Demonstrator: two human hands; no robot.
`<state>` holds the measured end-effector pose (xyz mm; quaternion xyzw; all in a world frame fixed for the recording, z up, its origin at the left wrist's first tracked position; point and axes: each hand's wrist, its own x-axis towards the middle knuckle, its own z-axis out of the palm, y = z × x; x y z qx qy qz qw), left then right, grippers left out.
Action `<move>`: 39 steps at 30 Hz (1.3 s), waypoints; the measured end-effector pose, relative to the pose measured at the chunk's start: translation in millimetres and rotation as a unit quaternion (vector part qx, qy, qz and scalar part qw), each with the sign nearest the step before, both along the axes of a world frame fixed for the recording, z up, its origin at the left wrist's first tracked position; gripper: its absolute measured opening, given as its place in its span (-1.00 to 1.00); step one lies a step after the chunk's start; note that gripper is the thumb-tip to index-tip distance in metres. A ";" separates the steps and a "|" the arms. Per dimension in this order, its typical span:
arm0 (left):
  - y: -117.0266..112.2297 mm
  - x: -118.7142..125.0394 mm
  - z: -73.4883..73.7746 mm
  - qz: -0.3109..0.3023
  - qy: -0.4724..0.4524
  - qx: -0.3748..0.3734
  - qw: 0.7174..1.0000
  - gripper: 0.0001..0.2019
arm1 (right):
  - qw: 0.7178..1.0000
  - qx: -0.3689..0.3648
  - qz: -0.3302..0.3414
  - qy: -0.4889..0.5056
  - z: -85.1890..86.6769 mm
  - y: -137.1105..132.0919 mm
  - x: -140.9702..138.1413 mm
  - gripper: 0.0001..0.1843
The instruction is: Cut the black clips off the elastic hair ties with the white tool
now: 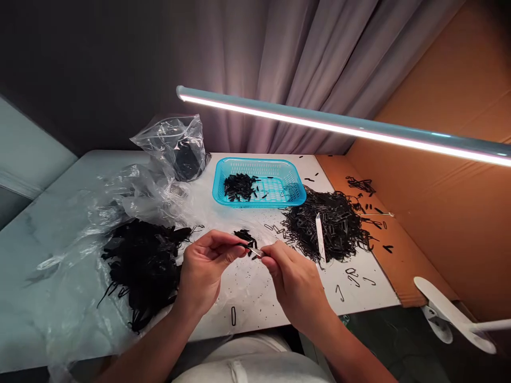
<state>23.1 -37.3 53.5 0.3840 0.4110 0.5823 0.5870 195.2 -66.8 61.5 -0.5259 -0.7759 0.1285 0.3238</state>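
Over the middle of the white table, my left hand (207, 266) pinches a small black piece (241, 244) between thumb and fingertips. My right hand (294, 279) grips a small pointed metal blade (256, 251), its tip touching or very near that piece; my fingers hide its rear end. Just behind the fingertips lies a little heap of short black pieces (248, 235). To the left, a pile of black rubber-like strips (146, 266) rests on clear plastic. On the right is a heap of thin black loops (339, 223), with a slim white strip-like tool (320, 239) lying across it.
A blue perforated basket (259, 203) holding short black pieces (238, 187) stands at the back. A clear bag (186, 154) with dark contents is behind left. Overhead runs a lit tube lamp (339, 126). Cardboard (439, 106) borders the right; loose loops (233, 316) lie near the front edge.
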 end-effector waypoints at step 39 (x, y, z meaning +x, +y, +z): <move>-0.3 11.7 9.4 -0.005 0.072 0.027 0.997 -0.87 | 0.993 -0.049 0.014 0.110 1.8 -6.9 21.5 -0.69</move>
